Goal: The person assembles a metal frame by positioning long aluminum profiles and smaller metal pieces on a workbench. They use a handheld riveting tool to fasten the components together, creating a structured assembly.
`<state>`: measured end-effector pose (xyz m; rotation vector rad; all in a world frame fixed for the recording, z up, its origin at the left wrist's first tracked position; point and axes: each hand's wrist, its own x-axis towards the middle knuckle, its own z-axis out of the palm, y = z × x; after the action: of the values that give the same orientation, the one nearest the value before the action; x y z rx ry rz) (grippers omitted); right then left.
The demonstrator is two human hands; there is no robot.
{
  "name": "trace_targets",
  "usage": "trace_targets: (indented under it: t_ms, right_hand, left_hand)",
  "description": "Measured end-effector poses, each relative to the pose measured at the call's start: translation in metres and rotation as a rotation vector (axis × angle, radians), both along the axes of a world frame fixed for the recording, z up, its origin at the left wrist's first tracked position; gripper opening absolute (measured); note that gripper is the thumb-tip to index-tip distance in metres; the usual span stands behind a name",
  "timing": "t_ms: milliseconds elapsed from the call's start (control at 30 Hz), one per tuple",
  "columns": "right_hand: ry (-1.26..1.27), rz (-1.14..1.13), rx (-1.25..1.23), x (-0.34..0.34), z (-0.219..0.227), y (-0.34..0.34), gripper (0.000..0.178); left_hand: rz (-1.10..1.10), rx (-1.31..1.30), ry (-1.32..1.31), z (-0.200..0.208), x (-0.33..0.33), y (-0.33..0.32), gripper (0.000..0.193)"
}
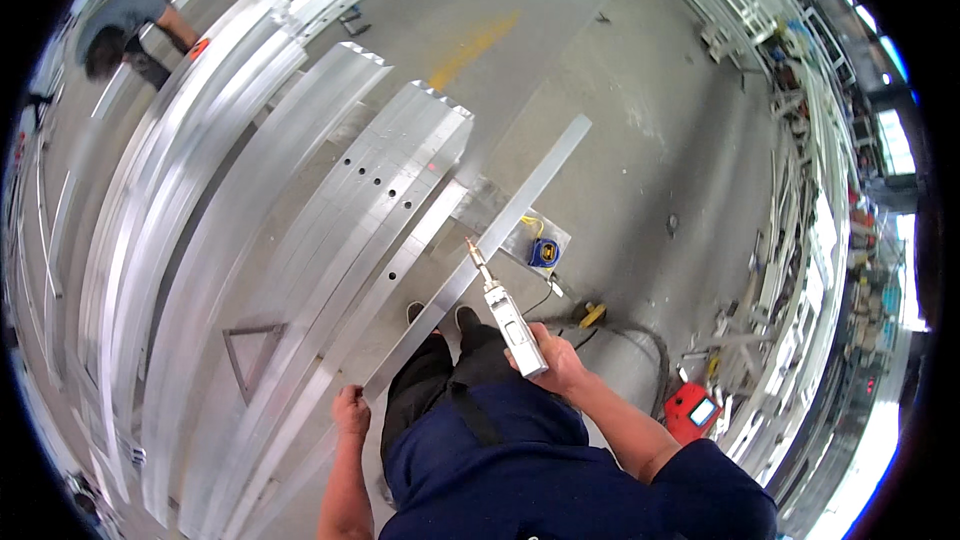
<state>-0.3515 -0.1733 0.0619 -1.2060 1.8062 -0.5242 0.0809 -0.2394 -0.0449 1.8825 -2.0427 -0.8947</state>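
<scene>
My right hand [557,363] is wrapped round a silver handheld welding gun [512,325], its narrow copper-coloured tip aimed up and left. That tip is close to a long, flat metal bar [500,228] running diagonally in front of me; I cannot tell whether they touch. Lower left, my left hand [351,410] is closed at the near part of this bar, with the fingertips partly hidden. Under the bar, farther off, a small metal plate [560,231] carries a blue tape measure [544,253].
Several long aluminium profiles [370,165] lie side by side on my left, some with round holes. A triangular metal frame [250,360] rests on them. Another person [130,20] bends over profiles at far left. To my right are a red device with a screen [690,412] and stacked metal lengths [800,270].
</scene>
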Motion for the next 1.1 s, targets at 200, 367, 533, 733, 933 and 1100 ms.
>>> trace_targets:
  t_ms: [200, 367, 533, 733, 933, 1100]
  right_hand:
    - [-0.642, -0.193, 0.115, -0.01, -0.029, -0.034, 0.035]
    - [-0.807, -0.234, 0.187, -0.002, 0.0, -0.035, 0.033]
    - [-1.416, -0.571, 0.489, -0.007, -0.004, -0.011, 0.039]
    - [-0.137, 0.083, -0.061, -0.015, -0.051, 0.015, 0.025]
    - [-0.095, 0.082, 0.051, 0.037, -0.048, 0.013, 0.029]
    - [-0.037, 0.164, -0.085, 0.1, -0.033, 0.011, 0.03]
  left_hand:
    - [0.279, 0.148, 0.002, 0.012, -0.015, 0.092, 0.015]
    - [0.368, 0.314, 0.08, 0.007, -0.048, 0.155, 0.014]
    - [0.513, 0.346, -0.185, 0.015, -0.022, 0.184, 0.035]
    - [0.568, 0.25, -0.513, 0.017, 0.05, 0.134, 0.051]
    - [0.513, 0.252, -0.556, -0.037, 0.15, 0.128, 0.046]
    - [0.284, 0.34, -0.538, -0.067, 0.21, 0.129, 0.054]
